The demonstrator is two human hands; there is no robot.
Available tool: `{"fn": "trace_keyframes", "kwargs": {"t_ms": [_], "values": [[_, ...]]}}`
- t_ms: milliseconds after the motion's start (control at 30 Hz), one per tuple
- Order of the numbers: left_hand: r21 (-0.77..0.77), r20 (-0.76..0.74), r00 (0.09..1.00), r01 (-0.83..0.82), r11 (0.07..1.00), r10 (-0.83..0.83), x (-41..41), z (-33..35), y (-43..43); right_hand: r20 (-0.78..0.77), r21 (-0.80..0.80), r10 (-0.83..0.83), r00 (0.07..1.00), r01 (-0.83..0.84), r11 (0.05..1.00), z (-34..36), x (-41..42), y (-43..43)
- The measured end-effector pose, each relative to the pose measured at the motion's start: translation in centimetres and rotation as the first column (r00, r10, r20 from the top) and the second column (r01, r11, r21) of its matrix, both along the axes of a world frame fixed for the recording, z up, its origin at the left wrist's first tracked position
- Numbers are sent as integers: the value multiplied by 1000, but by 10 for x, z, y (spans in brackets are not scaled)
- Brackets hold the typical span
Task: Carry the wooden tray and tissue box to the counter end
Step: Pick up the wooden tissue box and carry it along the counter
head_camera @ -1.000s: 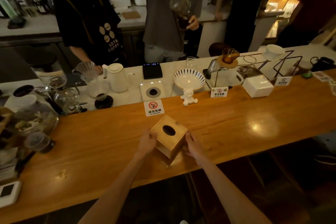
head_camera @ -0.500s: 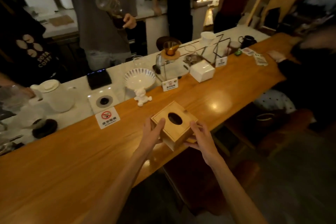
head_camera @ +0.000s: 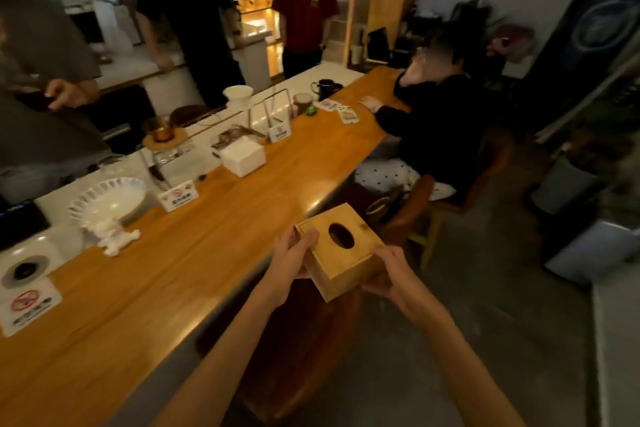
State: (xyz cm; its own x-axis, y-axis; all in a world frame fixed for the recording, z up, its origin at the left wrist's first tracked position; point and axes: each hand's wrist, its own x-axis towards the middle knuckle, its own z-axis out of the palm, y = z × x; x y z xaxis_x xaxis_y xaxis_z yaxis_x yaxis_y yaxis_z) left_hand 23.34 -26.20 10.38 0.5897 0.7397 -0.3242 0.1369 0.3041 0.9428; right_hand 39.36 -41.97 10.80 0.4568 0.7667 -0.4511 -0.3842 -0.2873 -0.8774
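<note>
A square wooden tissue box [head_camera: 341,258] with an oval hole in its lid is held in the air, just off the near edge of the long wooden counter [head_camera: 214,239]. My left hand [head_camera: 292,260] grips its left side, thumb on the lid. My right hand [head_camera: 393,274] holds its right lower corner. No wooden tray can be made out. The counter runs away to the upper right, where its far end [head_camera: 377,80] lies.
A seated person in black [head_camera: 436,121] leans on the counter near its far end, on a wooden chair [head_camera: 460,198]. A wooden stool [head_camera: 405,215] stands below the box. A white box [head_camera: 242,156], signs, a white footed bowl [head_camera: 107,201] and standing people line the counter's far side.
The box has been lifted off the counter and carried right, past the counter's edge. The view has swung right, showing the counter's far end and the seated person.
</note>
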Motion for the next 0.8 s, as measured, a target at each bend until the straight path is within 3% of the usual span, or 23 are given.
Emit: {"fn": "trace_keyframes", "kwargs": {"t_ms": [233, 333, 400, 533, 667, 800], "values": [[-47, 18, 942, 336, 941, -336, 135, 1, -91, -164, 66, 118, 979, -108, 992, -11, 121, -144], [-23, 5, 907, 421, 907, -421, 196, -1, -136, -143, 40, -83, 986, 89, 995, -24, 158, -192], [-27, 46, 908, 417, 908, -416, 212, -2, -152, -32, 2, -189, 981, 189, 982, -23, 161, -202], [-167, 94, 853, 522, 837, -513, 276, -8, -195, 7, 38, -456, 890, 456, 889, -36, 191, -231], [-232, 27, 885, 458, 858, -465, 328, -23, -221, -97, 58, -649, 754, 656, 753, -56, 222, -233], [-319, 99, 864, 497, 807, -493, 398, -41, -233, -338, 143, -695, 634, 765, 628, -68, 265, -214]]}}
